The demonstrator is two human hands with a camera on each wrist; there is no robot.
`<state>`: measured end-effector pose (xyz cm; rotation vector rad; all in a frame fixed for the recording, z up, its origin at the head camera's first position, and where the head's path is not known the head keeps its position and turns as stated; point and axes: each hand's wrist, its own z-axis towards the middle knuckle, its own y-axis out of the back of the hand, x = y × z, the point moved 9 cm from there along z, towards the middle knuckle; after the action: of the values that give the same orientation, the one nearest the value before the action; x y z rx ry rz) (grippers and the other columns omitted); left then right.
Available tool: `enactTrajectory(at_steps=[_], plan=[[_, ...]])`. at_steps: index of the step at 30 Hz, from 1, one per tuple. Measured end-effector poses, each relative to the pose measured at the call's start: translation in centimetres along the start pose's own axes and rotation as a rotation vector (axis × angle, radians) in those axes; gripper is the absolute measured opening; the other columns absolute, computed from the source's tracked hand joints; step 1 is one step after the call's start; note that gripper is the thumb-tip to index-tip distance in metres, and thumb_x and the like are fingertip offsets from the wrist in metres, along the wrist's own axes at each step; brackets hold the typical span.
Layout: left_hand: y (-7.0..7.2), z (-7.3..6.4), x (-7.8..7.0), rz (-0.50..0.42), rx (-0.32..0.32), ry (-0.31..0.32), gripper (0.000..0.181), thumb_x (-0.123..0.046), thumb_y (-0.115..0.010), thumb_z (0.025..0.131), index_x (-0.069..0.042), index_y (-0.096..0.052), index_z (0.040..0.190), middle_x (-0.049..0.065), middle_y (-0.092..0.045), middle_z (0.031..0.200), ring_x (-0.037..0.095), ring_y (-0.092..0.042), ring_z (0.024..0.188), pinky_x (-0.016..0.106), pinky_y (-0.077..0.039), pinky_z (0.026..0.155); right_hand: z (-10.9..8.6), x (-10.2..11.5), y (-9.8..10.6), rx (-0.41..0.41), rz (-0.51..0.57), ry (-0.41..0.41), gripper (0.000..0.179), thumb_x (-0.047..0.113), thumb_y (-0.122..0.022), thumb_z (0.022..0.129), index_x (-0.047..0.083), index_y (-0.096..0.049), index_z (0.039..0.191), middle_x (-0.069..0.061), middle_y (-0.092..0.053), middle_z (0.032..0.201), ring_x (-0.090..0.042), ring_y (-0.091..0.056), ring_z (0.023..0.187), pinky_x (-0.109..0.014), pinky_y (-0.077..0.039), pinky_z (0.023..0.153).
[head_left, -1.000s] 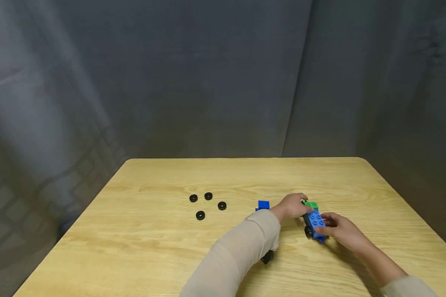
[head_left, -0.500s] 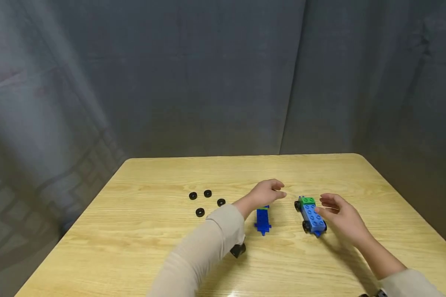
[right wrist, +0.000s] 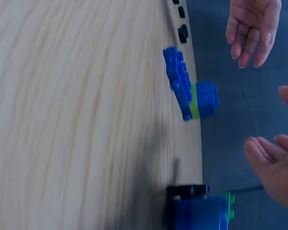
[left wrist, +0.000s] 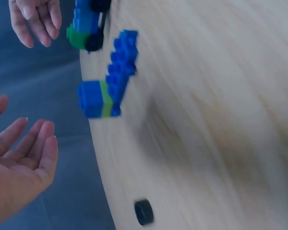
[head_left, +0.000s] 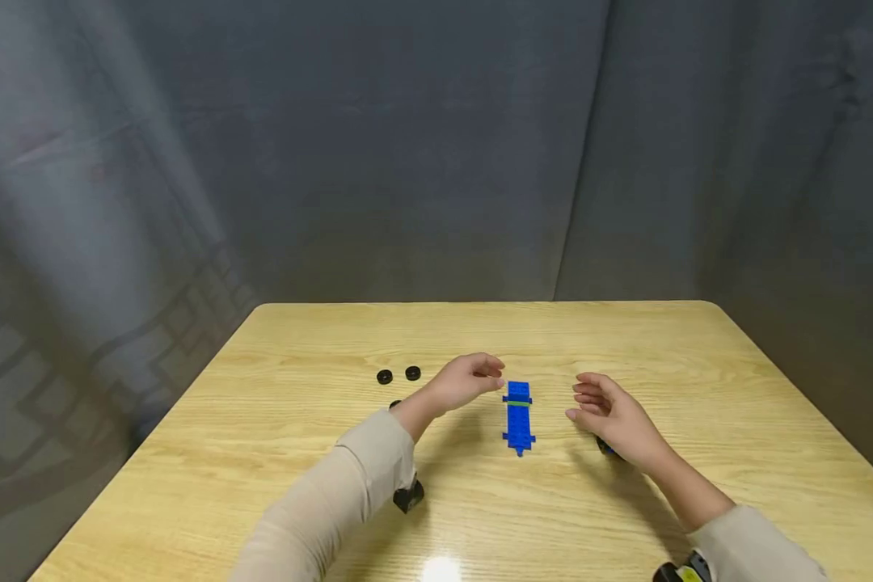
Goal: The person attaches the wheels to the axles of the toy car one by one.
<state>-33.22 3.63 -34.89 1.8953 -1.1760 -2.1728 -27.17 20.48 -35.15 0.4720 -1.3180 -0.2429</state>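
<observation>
My left hand (head_left: 460, 383) hovers left of a blue brick-built car base (head_left: 519, 424), its fingers loosely bent and holding nothing. To the right of that base, my right hand (head_left: 618, 416) is also raised off the table and free of any object. The base lies lengthwise, with a blue block on a lime-green layer at its far end and small axle stubs at its sides. A blue and green toy car (right wrist: 199, 213) with black wheels is mostly covered by my right hand in the head view; the left wrist view shows its green front brick (left wrist: 77, 38).
Black toy tyres (head_left: 385, 377) lie on the wooden table (head_left: 298, 453) at the left; my left forearm hides some. A dark grey curtain (head_left: 407, 162) hangs behind the table. Wrist cameras (head_left: 409, 495) sit under both forearms.
The toy car has been let go. My left hand has moved left from it, past the blue base, uncovering that base. My right hand has drawn off the car and shifted left.
</observation>
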Motion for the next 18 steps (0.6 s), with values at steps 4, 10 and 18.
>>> enactTrajectory(at_steps=[4, 10, 18], plan=[[1.1, -1.1, 1.4, -0.010, -0.025, 0.008, 0.031, -0.019, -0.051, 0.087, -0.008, -0.051, 0.116, 0.004, -0.055, 0.104, 0.019, -0.051, 0.097, 0.032, -0.043, 0.079, 0.6, 0.0, -1.5, 0.053, 0.019, -0.011, 0.061, 0.014, -0.060, 0.081, -0.007, -0.025, 0.127, -0.028, -0.038, 0.120, -0.038, -0.040, 0.108, -0.040, -0.037, 0.088], [2.2, -2.5, 3.3, -0.029, -0.050, 0.026, 0.031, -0.019, -0.051, 0.087, -0.006, -0.051, 0.116, 0.004, -0.054, 0.104, 0.019, -0.050, 0.097, 0.032, -0.043, 0.079, 1.2, -0.5, -3.7, 0.135, -0.003, -0.082, 0.074, 0.016, -0.064, 0.078, -0.005, -0.018, 0.131, -0.029, -0.029, 0.127, -0.043, -0.032, 0.113, -0.048, -0.033, 0.090], [4.1, -3.9, 4.8, -0.047, -0.097, 0.047, 0.032, -0.019, -0.052, 0.087, -0.002, -0.051, 0.115, 0.005, -0.055, 0.103, 0.021, -0.050, 0.097, 0.034, -0.042, 0.081, 1.6, -0.9, -5.0, 0.207, -0.061, -0.112, 0.089, 0.015, -0.069, 0.072, 0.000, -0.009, 0.136, -0.028, -0.017, 0.134, -0.048, -0.021, 0.117, -0.053, -0.029, 0.090]])
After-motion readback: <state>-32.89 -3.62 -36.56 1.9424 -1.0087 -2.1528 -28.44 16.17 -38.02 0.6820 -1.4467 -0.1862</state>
